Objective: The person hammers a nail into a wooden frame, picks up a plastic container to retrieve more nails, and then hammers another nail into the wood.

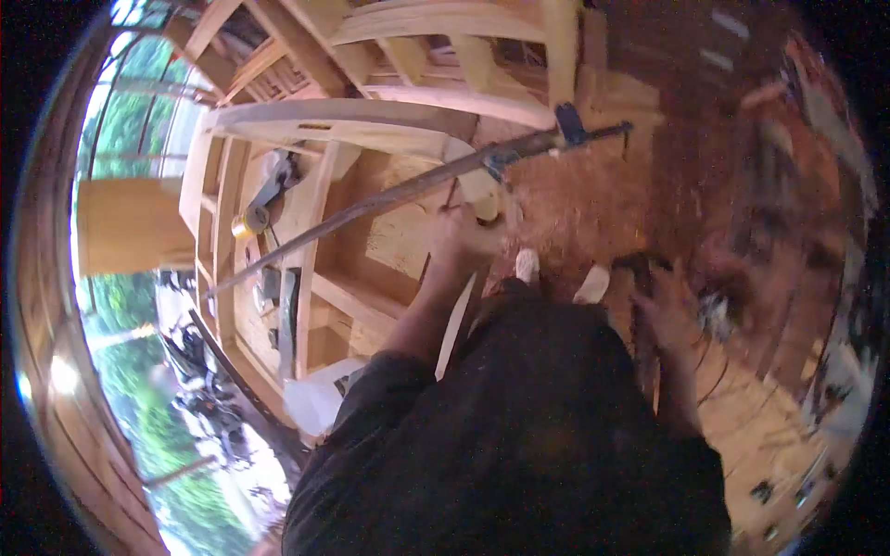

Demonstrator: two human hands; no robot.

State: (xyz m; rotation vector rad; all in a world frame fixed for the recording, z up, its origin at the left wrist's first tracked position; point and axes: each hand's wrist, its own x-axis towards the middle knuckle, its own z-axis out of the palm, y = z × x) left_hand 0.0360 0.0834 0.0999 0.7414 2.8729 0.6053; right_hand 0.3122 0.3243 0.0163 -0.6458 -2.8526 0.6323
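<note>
My left hand point(461, 239) is closed beside the end of a wooden frame point(371, 130). A thin dark rod shows above its fist, but what it grips is hard to make out. Across the frame, just above that hand, lies a long bar clamp point(389, 196) with a blue jaw point(569, 122) at its far right end. Low at my right side, my right hand point(666, 310) is closed around a long dark tool point(638, 273). The tool has a wider head at the top; blur hides its kind.
A roll of yellow tape point(250, 221) and several tools lie on the frame's left side. A white plastic bag point(315, 398) rests at its near edge. More wooden framing point(445, 23) stands beyond. Blurred clutter point(788, 185) lines the right. My feet stand on the reddish-brown floor point(584, 199).
</note>
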